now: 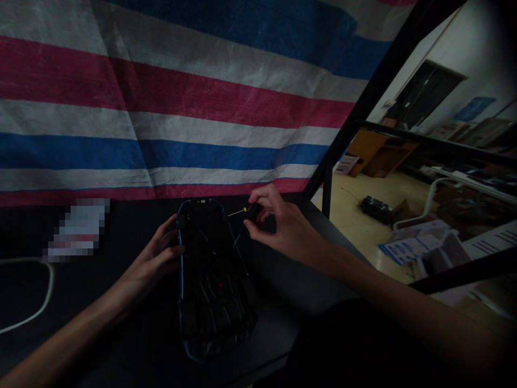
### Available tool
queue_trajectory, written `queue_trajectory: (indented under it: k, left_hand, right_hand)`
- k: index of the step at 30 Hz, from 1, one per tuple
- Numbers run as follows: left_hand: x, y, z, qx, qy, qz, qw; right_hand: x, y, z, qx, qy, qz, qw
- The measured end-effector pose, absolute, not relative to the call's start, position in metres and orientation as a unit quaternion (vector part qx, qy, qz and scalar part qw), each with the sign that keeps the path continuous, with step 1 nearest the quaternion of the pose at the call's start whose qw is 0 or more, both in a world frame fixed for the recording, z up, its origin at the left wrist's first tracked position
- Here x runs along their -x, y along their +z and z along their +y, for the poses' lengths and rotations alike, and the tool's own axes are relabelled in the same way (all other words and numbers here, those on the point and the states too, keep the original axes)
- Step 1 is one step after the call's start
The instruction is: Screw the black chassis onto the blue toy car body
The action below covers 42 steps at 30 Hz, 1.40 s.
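Observation:
A dark toy car [212, 269] with blue edges lies upside down on the black table, its underside facing up. My left hand [163, 250] grips its left side, with the fingers against the edge. At the car's upper right, my right hand [269, 218] pinches the black handle of what looks like a screwdriver [252, 210]. A thin shaft seems to point down and left from it towards the car's side. Just left of those fingertips is a thin metal rod with a yellow end [244, 209]. The dim light hides most detail of the underside.
A striped plastic sheet [181, 102] hangs behind the black table [283, 302]. On the left are a blurred-out pale packet [81, 226] and a white cable [51, 280]. Black frame bars [347, 129] stand on the right, with boxes [420, 242] on the floor beyond.

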State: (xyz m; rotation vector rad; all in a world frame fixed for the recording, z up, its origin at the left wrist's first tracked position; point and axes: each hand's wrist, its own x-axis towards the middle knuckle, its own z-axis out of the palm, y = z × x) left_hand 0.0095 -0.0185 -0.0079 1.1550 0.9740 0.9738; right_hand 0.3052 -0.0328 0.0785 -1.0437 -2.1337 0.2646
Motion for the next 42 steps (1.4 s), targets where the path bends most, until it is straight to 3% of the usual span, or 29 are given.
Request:
queue_trajectory:
  k: [7, 12, 21, 42]
  left_hand:
    - [-0.011, -0.005, -0.021, -0.507, 0.415, 0.44, 0.614]
    - [-0.009, -0.006, -0.019, -0.511, 0.413, 0.433, 0.617]
    - [-0.009, -0.008, -0.018, -0.509, 0.413, 0.427, 0.623]
    - [-0.011, -0.004, -0.022, -0.506, 0.42, 0.435, 0.616]
  right_hand:
    - [-0.299, 0.087, -0.036, 0.395, 0.108, -0.861, 0.302]
    - [-0.3, 0.091, -0.037, 0.467, 0.059, -0.837, 0.279]
    - [-0.3, 0.095, -0.038, 0.425, 0.081, -0.857, 0.28]
    - [-0.291, 0.093, -0.039, 0.473, 0.038, -0.841, 0.259]
